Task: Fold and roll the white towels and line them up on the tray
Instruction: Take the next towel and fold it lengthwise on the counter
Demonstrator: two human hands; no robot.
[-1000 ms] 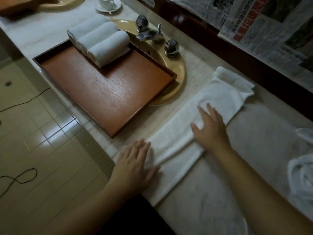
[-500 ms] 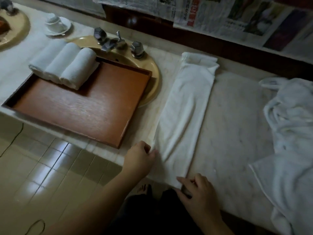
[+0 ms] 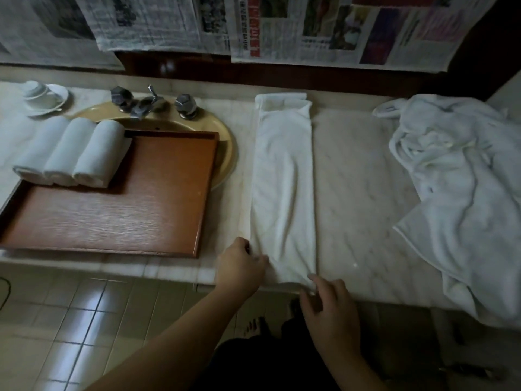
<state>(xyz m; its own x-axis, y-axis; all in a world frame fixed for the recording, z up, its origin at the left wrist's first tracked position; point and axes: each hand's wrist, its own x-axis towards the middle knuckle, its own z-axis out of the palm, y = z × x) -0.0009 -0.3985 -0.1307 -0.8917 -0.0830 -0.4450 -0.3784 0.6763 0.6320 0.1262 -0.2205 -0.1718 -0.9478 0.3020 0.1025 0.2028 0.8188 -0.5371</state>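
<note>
A white towel (image 3: 283, 187), folded into a long narrow strip, lies on the marble counter and runs from the wall to the front edge. My left hand (image 3: 241, 266) pinches its near left corner. My right hand (image 3: 328, 303) grips its near right corner at the counter's edge. A brown wooden tray (image 3: 127, 215) sits to the left, partly over the sink. Three rolled white towels (image 3: 72, 153) lie side by side at the tray's far left corner.
A heap of loose white towels (image 3: 462, 193) covers the counter's right end. A yellow sink (image 3: 222, 142) with a metal tap (image 3: 146, 103) sits behind the tray. A cup and saucer (image 3: 45, 97) stand far left. Newspapers (image 3: 310, 26) hang on the wall. Tiled floor lies below.
Both hands slid from the middle of the towel down to its near end and took hold of the two corners. The camera view swung to the right, bringing the towel heap into sight.
</note>
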